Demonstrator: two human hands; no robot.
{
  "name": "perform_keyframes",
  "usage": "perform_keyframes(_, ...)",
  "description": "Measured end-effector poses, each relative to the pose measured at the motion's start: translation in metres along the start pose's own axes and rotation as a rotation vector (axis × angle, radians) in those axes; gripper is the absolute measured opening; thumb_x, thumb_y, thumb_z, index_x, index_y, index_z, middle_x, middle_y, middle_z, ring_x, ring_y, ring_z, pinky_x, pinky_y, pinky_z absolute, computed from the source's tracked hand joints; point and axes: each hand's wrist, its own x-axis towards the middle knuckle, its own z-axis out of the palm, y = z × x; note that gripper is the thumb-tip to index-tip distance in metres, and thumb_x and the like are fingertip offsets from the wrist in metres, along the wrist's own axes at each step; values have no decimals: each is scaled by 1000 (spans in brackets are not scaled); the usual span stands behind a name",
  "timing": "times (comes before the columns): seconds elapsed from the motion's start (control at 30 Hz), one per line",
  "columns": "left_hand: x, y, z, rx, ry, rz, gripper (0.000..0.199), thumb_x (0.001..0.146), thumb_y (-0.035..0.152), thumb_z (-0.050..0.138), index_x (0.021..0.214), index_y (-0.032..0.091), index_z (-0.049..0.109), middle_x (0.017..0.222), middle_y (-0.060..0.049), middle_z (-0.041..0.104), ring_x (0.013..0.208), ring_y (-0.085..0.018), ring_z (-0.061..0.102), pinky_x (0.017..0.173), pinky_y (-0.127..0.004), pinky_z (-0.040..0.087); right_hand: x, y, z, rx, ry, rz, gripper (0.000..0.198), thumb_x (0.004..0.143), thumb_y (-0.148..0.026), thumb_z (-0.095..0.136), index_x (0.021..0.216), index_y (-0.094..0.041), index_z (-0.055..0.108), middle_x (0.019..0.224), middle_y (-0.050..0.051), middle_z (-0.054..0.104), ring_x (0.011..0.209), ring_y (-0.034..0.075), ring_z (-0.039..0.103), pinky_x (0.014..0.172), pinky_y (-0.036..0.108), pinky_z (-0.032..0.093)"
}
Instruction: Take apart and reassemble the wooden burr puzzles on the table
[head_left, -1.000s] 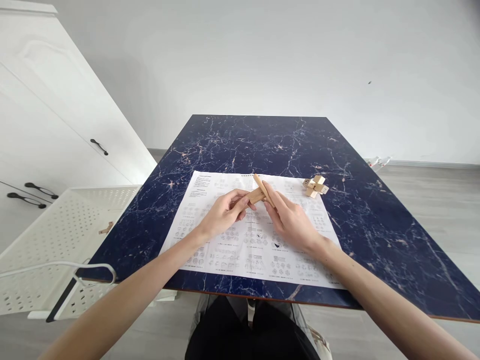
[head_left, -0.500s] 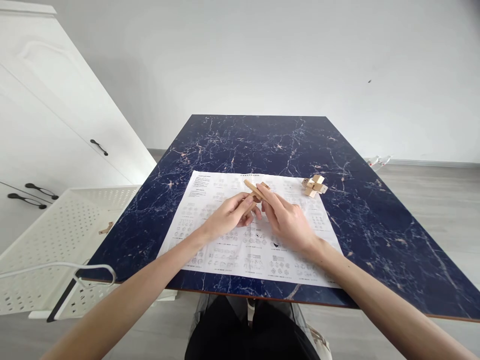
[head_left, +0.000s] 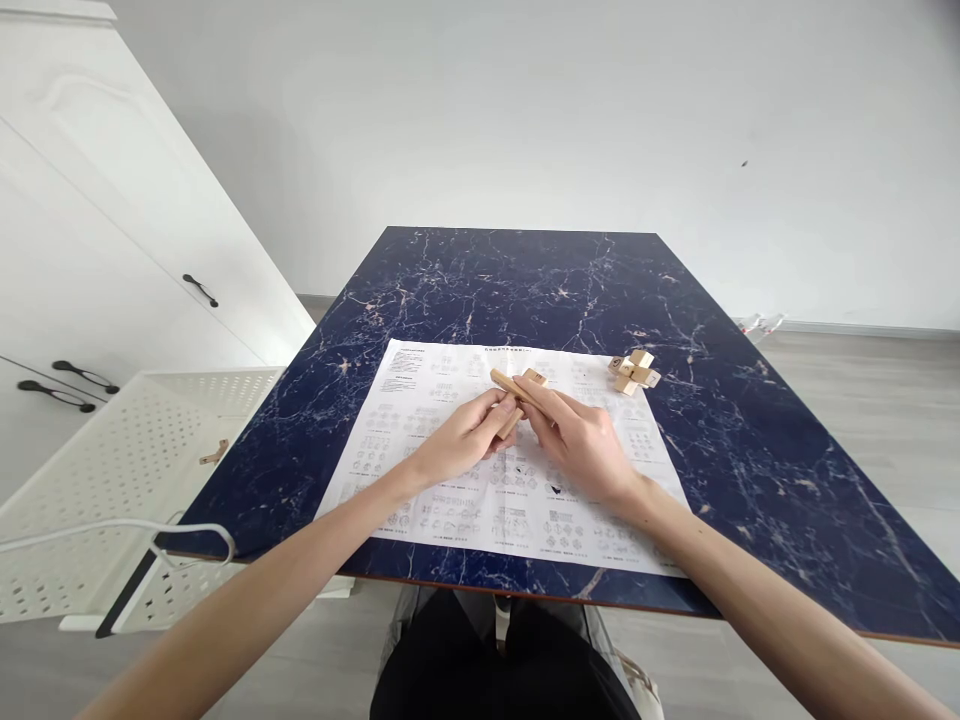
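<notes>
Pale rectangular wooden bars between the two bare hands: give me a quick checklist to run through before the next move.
1. Left hand gripping the bars: ok.
2. Right hand gripping the bars: ok.
3. Bars properly joined where they cross: cannot tell; fingers hide the contact.
4. White printed paper sheet spread out on the dark blue marbled table: ok.
5. Sheet's printed diagrams all uncovered: not ok; hands and forearms block some.
6. Pale wooden cross-shaped block cluster clear of both hands: ok, at the sheet's far right corner.
</notes>
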Motion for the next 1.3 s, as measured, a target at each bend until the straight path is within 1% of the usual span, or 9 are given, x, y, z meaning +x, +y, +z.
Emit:
perform_keyframes(0.17, 0, 0, 1, -41, -9, -1, 35, 111, 51, 45, 93, 21, 51, 73, 1, 51, 55, -11, 40, 52, -28, 32, 1, -2, -2, 19, -14, 7, 43, 114, -31, 41, 151, -24, 61, 103, 11, 80, 70, 21, 70, 58, 35, 52)
perform_keyframes(0.3, 2, -2, -1, -113, 9, -7, 35, 111, 50, 47, 91, 21, 52, 73, 1, 54, 52, -10, 39, 50, -27, 30, 2, -2, -4, 46, -18, 49, 44, 113, -36, 43, 153, -25, 56, 116, 13, 79, 76, 22, 72, 60, 35, 53)
perform_keyframes(0.43, 5, -8, -8, -197, 151, -3, 37, 109, 51, 50, 88, 21, 49, 76, 0, 56, 53, -9, 42, 49, -25, 29, 4, 0, -6, 18, 52, 119, 44, 110, -39, 49, 151, -21, 49, 106, 10, 78, 66, 20, 68, 57, 34, 51)
perform_keyframes(0.6, 5, -11, -14, -254, 285, -6, 33, 109, 50, 52, 95, 20, 55, 78, 1, 55, 54, -7, 41, 50, -23, 31, 3, 13, -3, -170, 71, 165, 35, 109, -45, 52, 131, -19, 58, 113, 16, 70, 90, 29, 69, 70, 41, 54)
perform_keyframes(0.73, 5, -11, -15, -263, 276, 10, 33, 107, 51, 55, 97, 20, 57, 81, 0, 56, 56, -8, 44, 51, -23, 33, 0, 26, 3, -248, -15, 205, 33, 107, -49, 54, 119, -19, 62, 115, 18, 66, 103, 35, 63, 84, 49, 54)
perform_keyframes(0.9, 6, -11, -16, -300, 267, -1, 32, 107, 50, 55, 95, 20, 56, 80, 1, 54, 55, -8, 42, 50, -23, 32, 0, 32, 4, -172, -43, 228, 32, 109, -53, 48, 100, -23, 57, 105, 13, 67, 98, 32, 62, 82, 46, 52)
perform_keyframes(1.1, 5, -8, -16, -358, 255, -4, 32, 106, 49, 56, 93, 19, 55, 79, 2, 52, 56, -7, 40, 50, -22, 29, -4, 36, 5, -211, -38, 274, 44, 107, -62, 47, 116, -20, 58, 114, 17, 66, 104, 35, 60, 84, 47, 51)
perform_keyframes(1.2, 5, -6, -16, -374, 248, -3, 32, 107, 48, 56, 93, 19, 55, 78, 2, 51, 55, -7, 40, 51, -22, 30, -4, 37, 4, -249, -45, 245, 42, 106, -61, 48, 103, -21, 58, 106, 17, 65, 97, 33, 58, 82, 47, 50)
perform_keyframes(1.3, 5, -6, -16, -395, 239, -5, 33, 107, 46, 56, 90, 19, 54, 77, 2, 51, 55, -7, 40, 50, -21, 30, 0, 33, 1, -163, -78, 268, 36, 105, -58, 51, 95, -24, 53, 96, 13, 67, 84, 28, 59, 70, 40, 48)
